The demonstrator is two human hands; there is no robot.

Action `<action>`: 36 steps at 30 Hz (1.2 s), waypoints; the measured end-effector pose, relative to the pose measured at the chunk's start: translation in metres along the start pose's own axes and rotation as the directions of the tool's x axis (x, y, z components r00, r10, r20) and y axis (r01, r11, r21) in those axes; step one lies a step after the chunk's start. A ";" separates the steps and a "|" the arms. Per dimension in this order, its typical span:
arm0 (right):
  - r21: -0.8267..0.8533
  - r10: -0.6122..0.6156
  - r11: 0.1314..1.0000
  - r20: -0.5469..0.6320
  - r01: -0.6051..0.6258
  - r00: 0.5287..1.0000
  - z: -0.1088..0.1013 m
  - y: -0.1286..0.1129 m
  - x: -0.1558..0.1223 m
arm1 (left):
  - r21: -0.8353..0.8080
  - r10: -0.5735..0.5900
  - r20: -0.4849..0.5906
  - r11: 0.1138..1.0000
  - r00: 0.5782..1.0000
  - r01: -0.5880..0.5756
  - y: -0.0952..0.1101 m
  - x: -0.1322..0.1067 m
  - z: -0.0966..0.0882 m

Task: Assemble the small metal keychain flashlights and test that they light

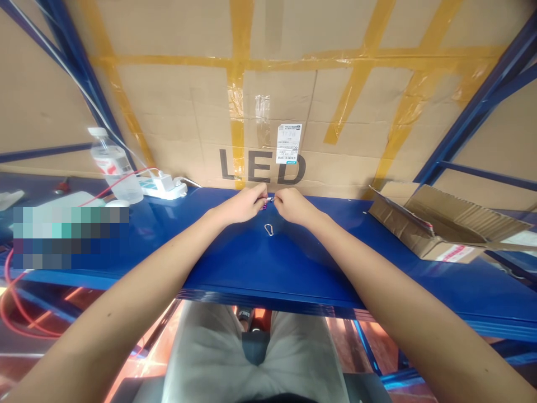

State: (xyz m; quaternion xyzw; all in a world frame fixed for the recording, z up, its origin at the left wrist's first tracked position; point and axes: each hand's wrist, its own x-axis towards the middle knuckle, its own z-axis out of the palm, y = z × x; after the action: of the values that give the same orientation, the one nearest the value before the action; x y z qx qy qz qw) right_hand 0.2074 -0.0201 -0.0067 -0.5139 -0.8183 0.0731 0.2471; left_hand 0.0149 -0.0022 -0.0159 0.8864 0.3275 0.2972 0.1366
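The fingertips of both hands meet just above the middle of the frame, closed into tight pinches that face each other: the left hand (243,206) nips a small purple piece (264,206) between thumb and forefinger, and the right hand (293,206) nips a small silver piece (271,198) that touches the purple one; both pieces are too small to tell what they are or how they join. The other fingers of each hand are curled in, and the heels of the hands rest on or just over a blue shelf (302,268). Just below the hands, near the centre of the frame, a silver clip (269,229) lies flat on the shelf, apart from both hands and untouched. Both bare forearms run from the lower corners up to the middle. Behind the hands stands a wall of cardboard (188,106) crossed with yellow tape, printed with the letters LED and bearing a white label (288,143). At the left of the frame a clear water bottle (115,165) stands upright, with a white power strip (163,186) just beside it and a red cable (17,302) looping down at the lower left. At the right an open cardboard box (444,224) lies on the shelf. White trousers (251,352) show at the bottom edge
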 end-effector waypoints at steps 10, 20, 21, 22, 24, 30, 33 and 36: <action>0.040 -0.145 0.988 -0.065 0.147 0.987 0.007 0.008 0.001 | 0.020 0.008 0.002 1.000 1.000 -0.008 -0.002 0.000 0.000; 0.146 0.041 0.988 0.007 -0.042 0.999 0.005 0.008 0.004 | -0.139 -0.135 -0.011 0.982 0.991 0.132 -0.016 0.001 0.004; 0.275 0.096 0.956 0.038 -0.103 0.995 0.005 0.010 0.005 | -0.201 -0.173 -0.006 0.965 0.985 0.169 -0.017 0.002 0.005; 0.404 0.141 0.900 0.080 -0.162 0.987 0.004 0.012 0.006 | -0.261 -0.209 0.003 0.944 0.978 0.203 -0.017 0.002 0.005; 0.614 0.180 0.751 0.163 -0.243 0.970 0.003 0.014 0.005 | -0.354 -0.262 0.018 0.901 0.965 0.251 -0.014 0.003 0.004; 0.735 0.174 0.617 0.222 -0.282 0.960 0.006 0.018 0.007 | -0.463 -0.311 0.021 0.839 0.950 0.285 -0.007 0.006 0.003; 0.587 0.289 0.754 0.108 -0.296 0.951 0.015 0.029 0.014 | -0.501 -0.352 -0.018 0.813 0.936 0.296 -0.010 0.007 0.001; 0.381 0.286 0.881 0.042 -0.280 0.957 0.023 0.037 0.018 | -0.507 -0.371 -0.060 0.811 0.927 0.292 -0.015 0.007 -0.004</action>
State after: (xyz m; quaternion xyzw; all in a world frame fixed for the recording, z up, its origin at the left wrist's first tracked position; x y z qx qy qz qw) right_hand 0.2201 0.0157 -0.0346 -0.5701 -0.7024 0.2626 0.3358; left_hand 0.0092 0.0139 -0.0163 0.7256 0.4010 0.4102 0.3800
